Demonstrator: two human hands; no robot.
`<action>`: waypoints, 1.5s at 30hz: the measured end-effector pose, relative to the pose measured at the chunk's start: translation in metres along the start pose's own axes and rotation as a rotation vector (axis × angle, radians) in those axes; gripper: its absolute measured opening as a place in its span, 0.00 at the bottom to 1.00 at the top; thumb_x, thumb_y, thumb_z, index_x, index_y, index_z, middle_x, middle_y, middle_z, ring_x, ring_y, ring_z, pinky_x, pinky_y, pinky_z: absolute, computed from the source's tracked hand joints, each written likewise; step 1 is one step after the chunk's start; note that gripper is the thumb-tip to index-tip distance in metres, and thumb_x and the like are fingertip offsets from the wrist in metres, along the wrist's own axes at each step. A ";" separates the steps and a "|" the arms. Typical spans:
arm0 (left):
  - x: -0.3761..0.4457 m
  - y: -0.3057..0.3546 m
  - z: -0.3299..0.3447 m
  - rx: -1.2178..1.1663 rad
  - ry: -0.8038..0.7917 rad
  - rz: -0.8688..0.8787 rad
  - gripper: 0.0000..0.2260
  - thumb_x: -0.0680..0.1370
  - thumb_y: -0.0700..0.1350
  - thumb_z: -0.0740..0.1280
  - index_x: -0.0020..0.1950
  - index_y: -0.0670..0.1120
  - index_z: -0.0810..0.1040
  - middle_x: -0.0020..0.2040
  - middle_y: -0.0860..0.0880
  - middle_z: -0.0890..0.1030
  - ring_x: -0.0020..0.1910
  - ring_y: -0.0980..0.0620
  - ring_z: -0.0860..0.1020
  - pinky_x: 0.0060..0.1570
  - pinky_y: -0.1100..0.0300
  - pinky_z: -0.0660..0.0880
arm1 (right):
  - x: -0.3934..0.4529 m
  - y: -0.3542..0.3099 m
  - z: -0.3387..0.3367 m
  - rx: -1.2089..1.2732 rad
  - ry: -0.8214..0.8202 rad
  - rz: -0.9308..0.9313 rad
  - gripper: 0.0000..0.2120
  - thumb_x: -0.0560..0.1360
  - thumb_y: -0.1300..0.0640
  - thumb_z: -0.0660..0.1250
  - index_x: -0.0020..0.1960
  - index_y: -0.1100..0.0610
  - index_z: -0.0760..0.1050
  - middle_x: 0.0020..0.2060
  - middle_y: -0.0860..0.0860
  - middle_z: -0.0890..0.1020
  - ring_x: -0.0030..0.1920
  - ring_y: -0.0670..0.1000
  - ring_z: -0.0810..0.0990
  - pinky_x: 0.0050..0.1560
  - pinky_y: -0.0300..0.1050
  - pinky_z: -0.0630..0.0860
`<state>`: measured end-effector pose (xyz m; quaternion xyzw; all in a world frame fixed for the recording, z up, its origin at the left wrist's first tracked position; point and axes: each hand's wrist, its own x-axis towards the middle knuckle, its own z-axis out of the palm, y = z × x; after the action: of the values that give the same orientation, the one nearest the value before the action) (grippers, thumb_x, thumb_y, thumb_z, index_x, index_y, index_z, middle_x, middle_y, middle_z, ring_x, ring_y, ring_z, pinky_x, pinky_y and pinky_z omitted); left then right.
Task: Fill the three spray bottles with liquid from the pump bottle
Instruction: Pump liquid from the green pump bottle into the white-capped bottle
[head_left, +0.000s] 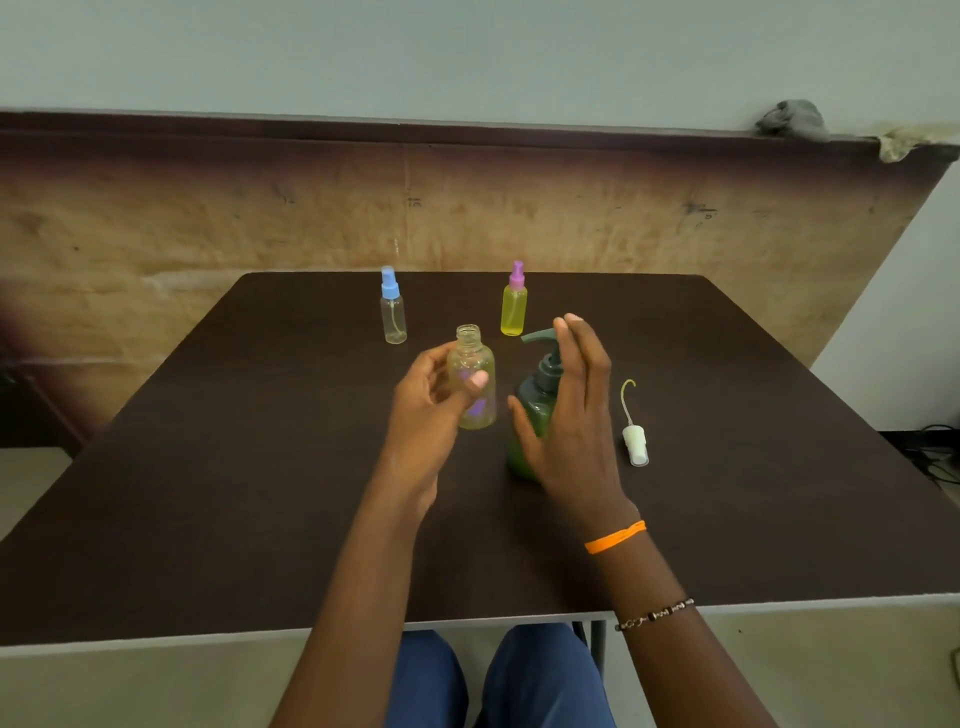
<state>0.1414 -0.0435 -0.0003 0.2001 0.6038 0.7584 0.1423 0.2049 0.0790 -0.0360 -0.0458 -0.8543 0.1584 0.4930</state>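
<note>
My left hand (434, 402) grips an uncapped clear spray bottle (471, 376), held upright above the table with its open neck up. Just right of it stands the green pump bottle (535, 410), its dark spout pointing left toward the open bottle. My right hand (569, 415) is beside and over the pump bottle with fingers straight, fingertips near the pump head. The white spray cap (635, 441) with its dip tube lies on the table to the right. A clear bottle with a blue sprayer (392, 312) and a yellow-filled bottle with a pink sprayer (514, 306) stand further back.
The dark brown table (260, 493) has a pale front edge close to my knees. A worn wooden panel runs behind the table's far edge. Cables lie on the floor at the far right.
</note>
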 end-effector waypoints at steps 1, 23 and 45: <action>0.000 0.001 0.001 0.009 0.003 0.007 0.14 0.75 0.37 0.67 0.60 0.46 0.75 0.49 0.55 0.81 0.45 0.66 0.80 0.42 0.72 0.75 | 0.001 0.000 0.001 -0.017 0.004 -0.038 0.34 0.70 0.66 0.69 0.72 0.68 0.59 0.70 0.58 0.60 0.74 0.57 0.60 0.73 0.51 0.62; 0.001 -0.001 0.011 0.349 0.053 0.190 0.20 0.66 0.39 0.77 0.55 0.52 0.78 0.52 0.55 0.81 0.53 0.60 0.79 0.53 0.65 0.76 | 0.014 -0.004 0.007 -0.058 0.171 -0.065 0.20 0.71 0.69 0.54 0.61 0.70 0.73 0.58 0.56 0.68 0.62 0.57 0.70 0.67 0.46 0.68; 0.005 0.000 0.012 0.422 0.067 0.253 0.23 0.65 0.38 0.77 0.58 0.50 0.79 0.53 0.52 0.81 0.52 0.60 0.78 0.53 0.67 0.75 | 0.014 0.000 0.015 -0.100 0.265 -0.063 0.13 0.71 0.74 0.65 0.56 0.68 0.76 0.53 0.54 0.69 0.56 0.56 0.72 0.57 0.48 0.73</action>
<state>0.1425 -0.0308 0.0029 0.2740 0.7234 0.6334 -0.0188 0.1853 0.0788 -0.0311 -0.0639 -0.7896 0.0925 0.6032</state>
